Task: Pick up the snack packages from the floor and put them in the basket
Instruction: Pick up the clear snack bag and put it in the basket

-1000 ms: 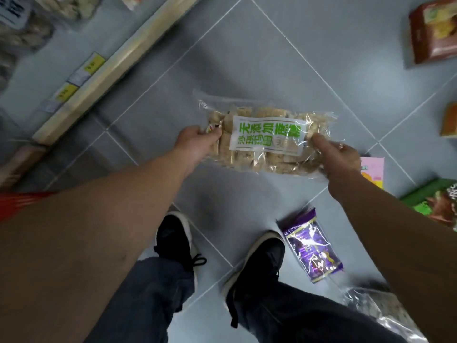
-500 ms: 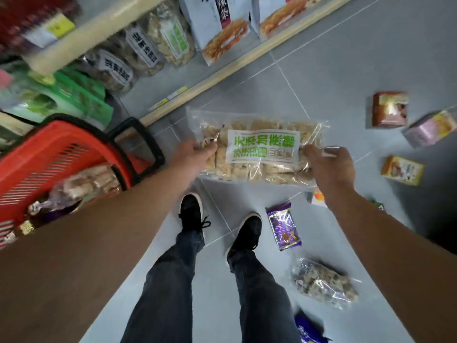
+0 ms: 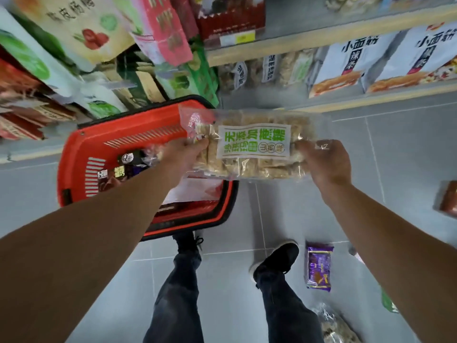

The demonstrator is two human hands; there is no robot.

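Above the red basket my 2 hands pinch the clear snack bag's ends; releasing early could drop its overhanging right end onto the floor.

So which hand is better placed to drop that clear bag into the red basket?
Probably the left hand. It grips the clear bag's end that already hangs over the red basket. The right hand holds the other end, out over bare floor beside the basket.

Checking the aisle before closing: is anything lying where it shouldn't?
Yes. A purple foil snack packet and a clear bag of pale snacks lie on the grey tiled floor, not on shelves.
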